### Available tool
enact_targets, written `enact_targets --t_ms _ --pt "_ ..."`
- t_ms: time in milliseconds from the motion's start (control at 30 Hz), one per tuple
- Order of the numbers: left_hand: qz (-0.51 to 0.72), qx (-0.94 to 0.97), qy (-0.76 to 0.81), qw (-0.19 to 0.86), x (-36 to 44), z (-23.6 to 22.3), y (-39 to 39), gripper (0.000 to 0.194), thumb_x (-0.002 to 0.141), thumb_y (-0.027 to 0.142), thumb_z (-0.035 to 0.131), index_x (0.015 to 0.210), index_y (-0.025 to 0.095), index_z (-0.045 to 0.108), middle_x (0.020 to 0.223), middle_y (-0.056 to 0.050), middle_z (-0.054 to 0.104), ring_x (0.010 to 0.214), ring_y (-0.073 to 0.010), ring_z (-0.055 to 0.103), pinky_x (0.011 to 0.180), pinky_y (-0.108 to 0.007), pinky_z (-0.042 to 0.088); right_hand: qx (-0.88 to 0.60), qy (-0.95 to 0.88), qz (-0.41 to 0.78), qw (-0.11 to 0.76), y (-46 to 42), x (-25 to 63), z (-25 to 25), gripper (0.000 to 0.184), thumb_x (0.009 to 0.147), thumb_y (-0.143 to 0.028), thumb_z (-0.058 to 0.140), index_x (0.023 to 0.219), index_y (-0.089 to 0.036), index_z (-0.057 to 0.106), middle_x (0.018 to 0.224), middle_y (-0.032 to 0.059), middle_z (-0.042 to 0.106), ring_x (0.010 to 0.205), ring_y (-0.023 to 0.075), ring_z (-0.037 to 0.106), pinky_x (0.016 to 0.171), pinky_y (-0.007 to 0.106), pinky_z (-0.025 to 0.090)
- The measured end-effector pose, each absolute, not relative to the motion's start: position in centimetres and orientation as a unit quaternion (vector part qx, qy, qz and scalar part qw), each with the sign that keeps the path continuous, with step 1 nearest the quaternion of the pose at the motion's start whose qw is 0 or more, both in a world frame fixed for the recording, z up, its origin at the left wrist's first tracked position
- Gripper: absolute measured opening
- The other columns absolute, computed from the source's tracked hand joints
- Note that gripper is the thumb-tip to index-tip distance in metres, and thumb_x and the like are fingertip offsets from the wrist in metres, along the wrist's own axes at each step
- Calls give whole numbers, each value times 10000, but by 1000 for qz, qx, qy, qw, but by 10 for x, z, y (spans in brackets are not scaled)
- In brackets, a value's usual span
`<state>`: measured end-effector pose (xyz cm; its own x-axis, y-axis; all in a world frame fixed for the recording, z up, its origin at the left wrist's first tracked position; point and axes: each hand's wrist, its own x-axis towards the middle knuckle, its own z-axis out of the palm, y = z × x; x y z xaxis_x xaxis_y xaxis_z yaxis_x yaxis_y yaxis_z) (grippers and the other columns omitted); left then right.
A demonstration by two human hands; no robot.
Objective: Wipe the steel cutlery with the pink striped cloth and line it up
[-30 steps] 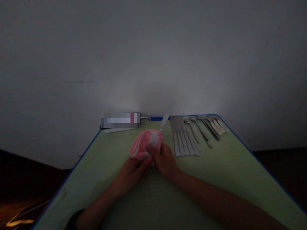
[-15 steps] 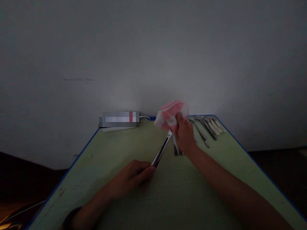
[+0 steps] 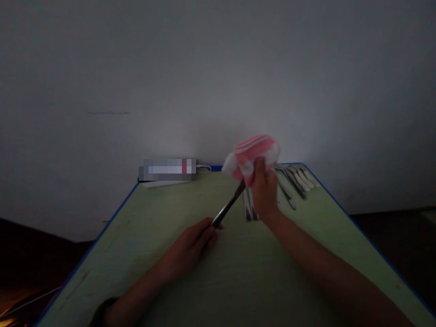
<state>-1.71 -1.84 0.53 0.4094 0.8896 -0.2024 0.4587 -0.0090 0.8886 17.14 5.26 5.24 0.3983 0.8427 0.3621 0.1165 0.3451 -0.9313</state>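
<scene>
My left hand (image 3: 199, 240) is closed around the lower end of a long metal piece of cutlery (image 3: 227, 208), which slants up and to the right above the table. My right hand (image 3: 265, 188) grips a pink and white cloth (image 3: 257, 152), bunched over the upper end of the cutlery. That covered end is hidden, so its kind cannot be told. Just left of my right hand, several metal handles (image 3: 250, 211) lie on the table, partly behind the hand.
More cutlery (image 3: 295, 181) lies in a slanted row at the table's back right. A blurred-out box-like item (image 3: 166, 169) with a white cord (image 3: 204, 169) stands at the back left. The pale green table (image 3: 163, 204) has a blue edge and meets a grey wall (image 3: 218, 81).
My right hand and the cloth have moved slightly up and right. The cutlery has turned in my left hand, and that hand has risen a little.
</scene>
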Motion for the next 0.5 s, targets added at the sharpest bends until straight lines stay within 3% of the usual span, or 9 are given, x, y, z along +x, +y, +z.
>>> enact_targets --t_ms 267,400,500 --pt "256 676 514 461 -19 -5 -14 287 868 447 428 926 197 555 804 -12 585 709 -147 529 671 -246 453 -539 -551 337 540 24 130 2 569 881 -550 296 463 -189 431 413 -12 437 401 93 397 429 242 245" --pt "257 659 516 483 -19 -3 -14 300 868 469 420 884 193 536 720 10 538 621 -126 487 569 -221 424 -512 -556 377 535 28 135 5 572 861 -578 318 462 -181 418 410 -26 407 400 80 375 421 227 247" --pt "231 642 508 526 -18 4 -16 312 883 478 397 870 192 521 644 40 472 533 -99 420 480 -193 361 -491 -526 367 589 43 153 24 555 844 -581 368 459 -182 401 408 -42 376 402 69 344 412 217 244"
